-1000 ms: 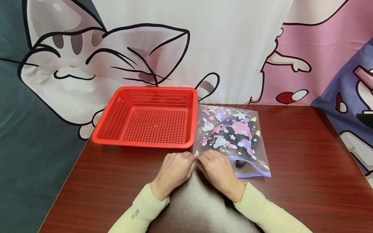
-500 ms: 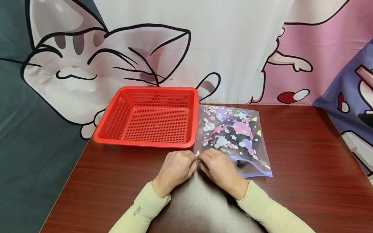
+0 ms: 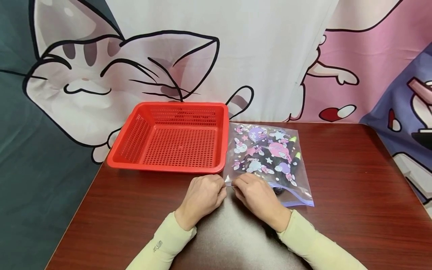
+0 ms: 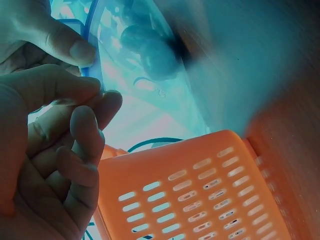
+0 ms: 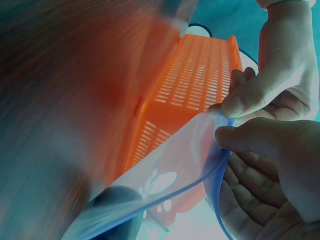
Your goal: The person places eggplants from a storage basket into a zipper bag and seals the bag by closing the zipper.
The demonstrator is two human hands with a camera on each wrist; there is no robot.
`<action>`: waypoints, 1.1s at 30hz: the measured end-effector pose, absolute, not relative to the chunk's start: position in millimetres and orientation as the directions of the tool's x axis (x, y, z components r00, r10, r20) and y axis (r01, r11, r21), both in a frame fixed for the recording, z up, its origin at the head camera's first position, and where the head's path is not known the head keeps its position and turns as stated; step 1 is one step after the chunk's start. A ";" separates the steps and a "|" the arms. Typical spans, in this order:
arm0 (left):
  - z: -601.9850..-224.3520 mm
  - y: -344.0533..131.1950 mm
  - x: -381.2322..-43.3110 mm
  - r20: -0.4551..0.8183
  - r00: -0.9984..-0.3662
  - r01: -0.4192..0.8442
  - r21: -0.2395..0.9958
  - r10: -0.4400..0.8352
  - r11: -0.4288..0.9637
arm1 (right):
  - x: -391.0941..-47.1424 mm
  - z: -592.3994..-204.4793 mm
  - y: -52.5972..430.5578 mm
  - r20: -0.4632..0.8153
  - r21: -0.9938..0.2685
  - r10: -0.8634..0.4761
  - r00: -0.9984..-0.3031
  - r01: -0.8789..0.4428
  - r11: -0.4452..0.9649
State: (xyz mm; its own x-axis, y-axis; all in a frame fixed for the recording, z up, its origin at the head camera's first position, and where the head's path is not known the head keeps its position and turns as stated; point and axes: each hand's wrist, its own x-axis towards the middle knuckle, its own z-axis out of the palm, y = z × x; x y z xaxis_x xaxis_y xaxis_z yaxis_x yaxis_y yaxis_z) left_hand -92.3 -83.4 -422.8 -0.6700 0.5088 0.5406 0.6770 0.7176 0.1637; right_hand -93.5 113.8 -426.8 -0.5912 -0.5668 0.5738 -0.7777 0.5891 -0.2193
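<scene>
A clear zip bag (image 3: 260,150) printed with pink, purple and white cartoon figures lies on the table, dark items with green tips inside. Its purple zip edge faces the person and gapes at the right, where a dark round end (image 3: 278,190) shows. My left hand (image 3: 204,193) pinches the left corner of that edge between thumb and forefinger. Just right of it, my right hand (image 3: 258,197) pinches the zip strip. In the right wrist view the zip strip (image 5: 216,175) runs from the right thumb and splits into two open lips.
A red perforated plastic basket (image 3: 182,168) stands left of the bag, its right side against the bag's left edge. The brown wooden table (image 3: 351,187) extends to the right. A cartoon-printed cloth (image 3: 276,56) hangs behind the table.
My right hand has slid slightly right along the zip edge, widening the gap between the two hands. The left hand keeps its pinch on the corner.
</scene>
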 end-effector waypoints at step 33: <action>-419.1 -83.7 -90.2 0.536 -0.664 0.697 0.189 0.522 0.692 | -90.3 -425.5 144.8 0.561 -0.224 -0.566 -0.604 -0.769 0.598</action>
State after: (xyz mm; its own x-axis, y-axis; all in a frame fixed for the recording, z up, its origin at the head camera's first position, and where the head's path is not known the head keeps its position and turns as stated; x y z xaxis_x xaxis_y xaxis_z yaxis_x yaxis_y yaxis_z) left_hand -90.2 -83.7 -419.1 -0.6637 0.5220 0.5357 0.6969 0.6918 0.1893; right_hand -90.3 144.8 -425.5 -0.6040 -0.5663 0.5608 -0.7692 0.5984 -0.2242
